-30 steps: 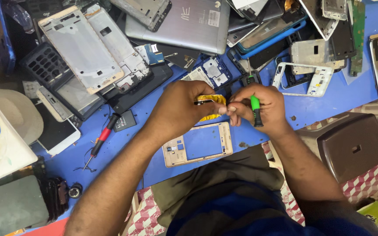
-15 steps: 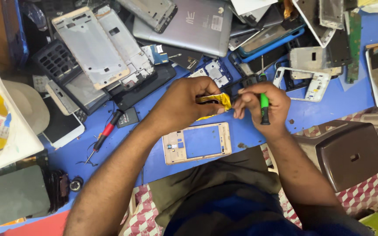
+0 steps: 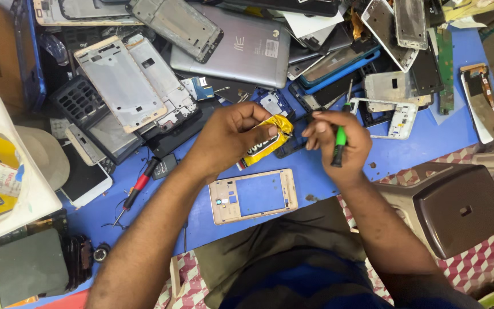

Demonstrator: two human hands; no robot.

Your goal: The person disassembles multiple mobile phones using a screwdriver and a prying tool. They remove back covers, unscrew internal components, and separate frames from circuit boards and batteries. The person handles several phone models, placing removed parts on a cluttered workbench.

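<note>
The yellow battery (image 3: pixel 265 140), crumpled and bent, sits right in the left hand (image 3: pixel 230 137), pinched between thumb and curled fingers just above the blue tabletop (image 3: pixel 430 143). Its right end touches a dark phone part (image 3: pixel 294 142) that the right hand (image 3: pixel 341 140) steadies with its fingertips. The two hands are close together, almost meeting over that dark piece.

The left grip is narrow and closed around the battery. The right grip is closed too, wrapped on a green-handled screwdriver (image 3: pixel 340 143) that runs upright through the fist, its thin shaft sticking up past the fingers; whether the tip touches anything I cannot tell.

Just below the hands, flat on the tabletop, lies a gold phone frame (image 3: pixel 253 195) with an empty blue-looking window. To the left, near the left forearm, a red-handled screwdriver (image 3: pixel 137 189) lies slanted beside a small dark square part. Beyond the hands is a heap of stripped phones: a grey tablet back (image 3: pixel 241 48), silver metal mid-frames (image 3: pixel 124 83), a white frame (image 3: pixel 393 117) to the right of the right hand, and a green circuit strip (image 3: pixel 445 68) further right. A white box (image 3: pixel 12 171) stands at the left edge and a brown plastic stool (image 3: pixel 458 209) at the right, beside the right forearm.
</note>
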